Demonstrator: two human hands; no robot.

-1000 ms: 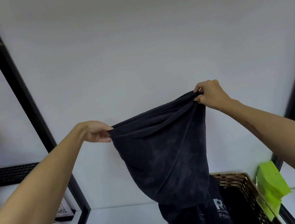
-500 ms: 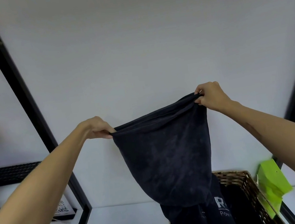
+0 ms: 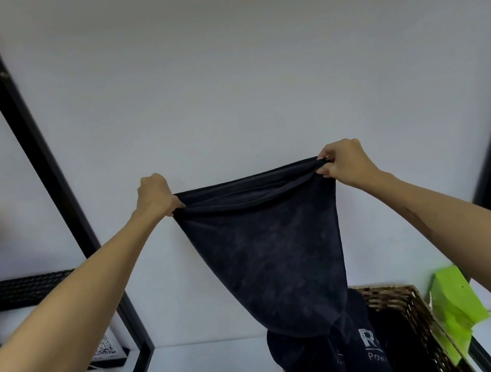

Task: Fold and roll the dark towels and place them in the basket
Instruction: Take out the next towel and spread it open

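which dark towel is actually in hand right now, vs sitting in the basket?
The plain dark towel, stretched by its top edge between the left hand and right hand. The towel with white lettering lies in the wicker basket, unheld.

Dark navy towel (image 3: pixel 265 246), brown woven basket (image 3: pixel 412 304) — lime-green box (image 3: pixel 453 308), black keyboard (image 3: pixel 16 292)
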